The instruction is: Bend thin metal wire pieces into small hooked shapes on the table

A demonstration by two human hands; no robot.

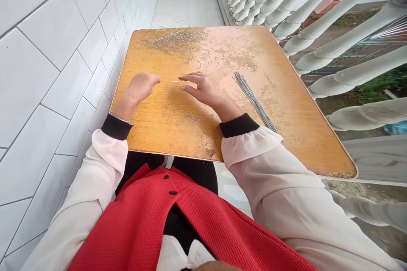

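My left hand (143,86) is over the left part of the worn wooden table, its fingers closed in a pinch; a thin wire seems to run from it, but what it holds is too small to make out. To its right, my right hand (202,88) has thumb and forefinger apart, with a short bit of pale wire near the fingertips. Beyond both hands lies a loose tangle of thin wires (181,42). A bundle of straight grey wires (256,101) rests slantwise on the table, right of my right hand.
The table (302,135) has peeling patches and rounded corners. A white tiled wall (63,59) runs close along the left. White balusters (337,55) line the right side, with ground and plants beyond.
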